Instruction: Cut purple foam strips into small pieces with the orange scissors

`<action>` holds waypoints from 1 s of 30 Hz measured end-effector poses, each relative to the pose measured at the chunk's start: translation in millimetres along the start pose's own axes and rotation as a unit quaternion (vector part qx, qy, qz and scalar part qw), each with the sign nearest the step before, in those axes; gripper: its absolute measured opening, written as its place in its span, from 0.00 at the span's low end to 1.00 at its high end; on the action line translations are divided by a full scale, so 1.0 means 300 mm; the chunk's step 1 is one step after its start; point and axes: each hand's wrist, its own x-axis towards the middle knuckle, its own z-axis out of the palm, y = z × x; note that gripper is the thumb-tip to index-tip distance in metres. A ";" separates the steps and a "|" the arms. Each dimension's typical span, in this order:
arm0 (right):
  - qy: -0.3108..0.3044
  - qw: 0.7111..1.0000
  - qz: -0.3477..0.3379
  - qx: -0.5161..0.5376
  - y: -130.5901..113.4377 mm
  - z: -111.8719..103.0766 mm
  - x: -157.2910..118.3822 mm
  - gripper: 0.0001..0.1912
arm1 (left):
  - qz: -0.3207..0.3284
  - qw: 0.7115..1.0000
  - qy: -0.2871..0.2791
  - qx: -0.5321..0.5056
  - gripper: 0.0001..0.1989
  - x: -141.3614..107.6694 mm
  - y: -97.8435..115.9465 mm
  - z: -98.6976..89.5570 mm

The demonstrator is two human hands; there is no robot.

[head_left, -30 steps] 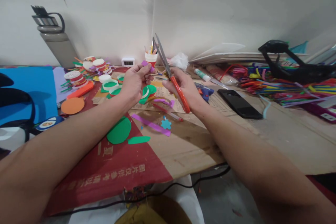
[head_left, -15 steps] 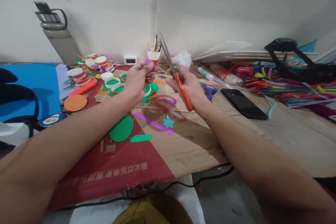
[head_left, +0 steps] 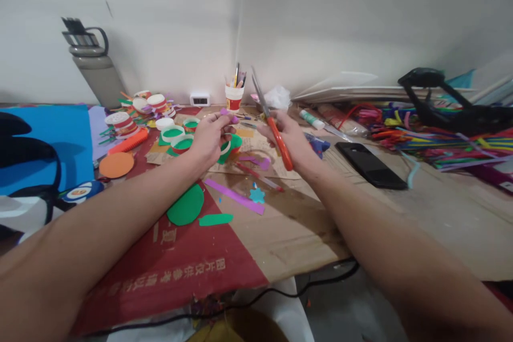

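Note:
My left hand pinches a small piece of purple paper above the middle of the table. To its right, my right hand holds scissors with orange handles, blades pointing up and away. The scissors are apart from the purple paper. Below the hands lie a purple paper strip, a light blue flower-shaped piece, a green paper circle and a green strip. White rings with green paper stand beside my left hand.
A red and white cup of pens and a small clock stand near the wall. A bottle is at the back left. A phone and colourful pipe cleaners lie right, blue sheets left.
The view has tilted up slightly, so the tabletop appears lower. The purple piece in my left hand now looks smaller and turned. The scissors stay in my right hand.

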 end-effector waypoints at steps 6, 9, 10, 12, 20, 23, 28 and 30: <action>-0.055 0.996 -0.035 0.054 -0.011 0.017 -0.013 0.21 | 0.013 0.998 -0.037 -0.051 0.04 -0.005 0.034 0.023; -0.072 0.996 -0.037 0.049 -0.019 0.017 -0.018 0.22 | 0.018 0.998 -0.029 -0.061 0.02 -0.004 0.043 0.031; -0.078 0.995 -0.037 0.043 -0.025 0.017 -0.020 0.22 | 0.018 0.997 -0.022 -0.065 0.02 -0.004 0.045 0.032; -0.091 0.995 -0.037 0.030 -0.038 0.018 -0.025 0.22 | 0.020 0.997 -0.010 -0.069 0.03 -0.003 0.050 0.035; -0.114 0.993 -0.030 0.004 -0.087 0.017 -0.042 0.20 | 0.019 0.999 -0.009 -0.045 0.04 -0.004 0.063 0.030; -0.114 0.993 -0.030 0.007 -0.080 0.018 -0.041 0.19 | 0.019 0.999 0.003 -0.037 0.04 -0.006 0.064 0.032; -0.112 0.993 -0.033 0.013 -0.063 0.019 -0.037 0.19 | 0.020 0.999 0.001 -0.031 0.06 -0.010 0.063 0.035; -0.110 0.993 -0.033 0.009 -0.063 0.019 -0.037 0.19 | 0.019 0.999 0.000 -0.026 0.07 -0.009 0.060 0.031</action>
